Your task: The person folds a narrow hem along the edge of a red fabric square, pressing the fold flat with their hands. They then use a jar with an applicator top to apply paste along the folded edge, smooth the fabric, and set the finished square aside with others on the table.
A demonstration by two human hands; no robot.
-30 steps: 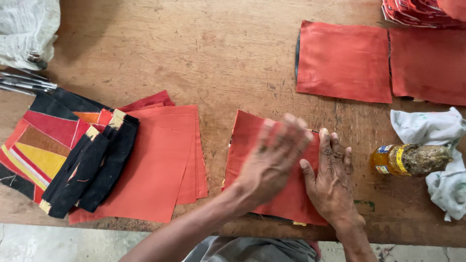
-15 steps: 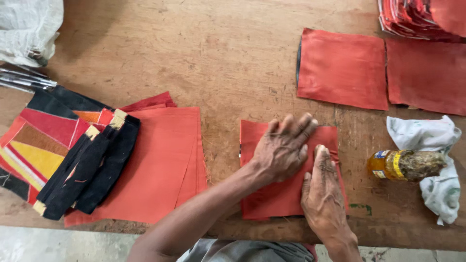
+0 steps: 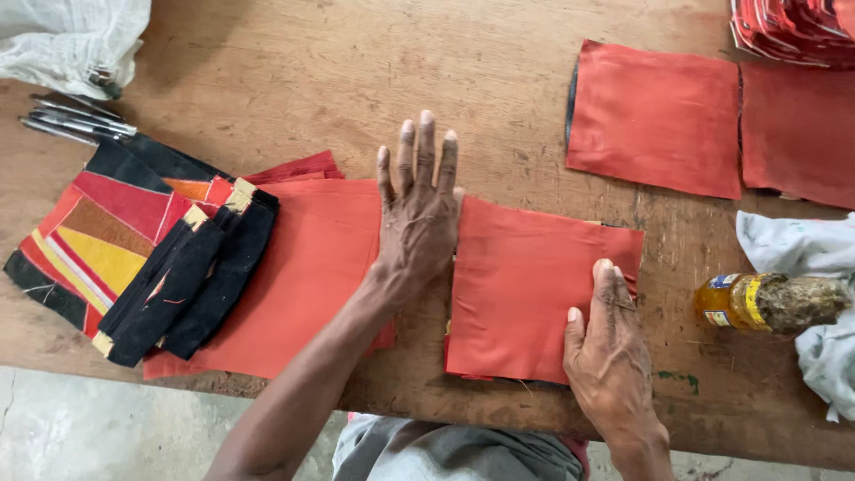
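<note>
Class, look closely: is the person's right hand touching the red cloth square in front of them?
Touching. The head view shows the right hand lying on the red cloth square's right edge, thumb pressed flat.

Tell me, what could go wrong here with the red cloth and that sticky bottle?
The glue bottle lies on its side near the red cloth square; it might leak or roll onto it. The right hand pins only the square's edge, and the left hand rests beside it, so the cloth could slip.
</note>
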